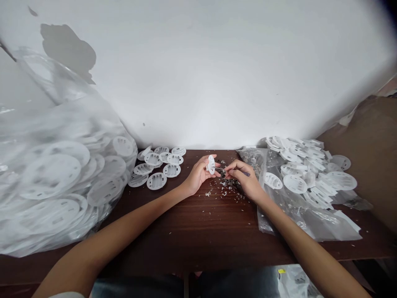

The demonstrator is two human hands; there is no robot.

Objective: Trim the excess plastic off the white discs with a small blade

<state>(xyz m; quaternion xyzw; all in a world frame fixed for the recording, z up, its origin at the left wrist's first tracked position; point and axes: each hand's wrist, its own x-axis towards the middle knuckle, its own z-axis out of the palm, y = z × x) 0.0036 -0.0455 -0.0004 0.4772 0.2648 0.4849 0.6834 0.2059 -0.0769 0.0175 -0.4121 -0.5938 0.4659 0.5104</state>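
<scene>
In the middle of the view my left hand (198, 174) grips a white round plastic plate (211, 164), tilted nearly on edge. My right hand (243, 176) is closed in a pinch on a thin metal tool (221, 168), whose tip points at the plate. Whether the tip touches the plate I cannot tell. Beneath the hands lies a pile of small metal pieces (231, 182), with tiny white bits scattered round it on the dark wooden table (186, 231).
Several slotted white plates (156, 181) lie left of my hands. A big clear bag (62, 223) full of plates fills the far left. On the right, more plates (294, 183) are heaped on clear plastic sheeting (288, 215). A white wall (198, 82) stands behind.
</scene>
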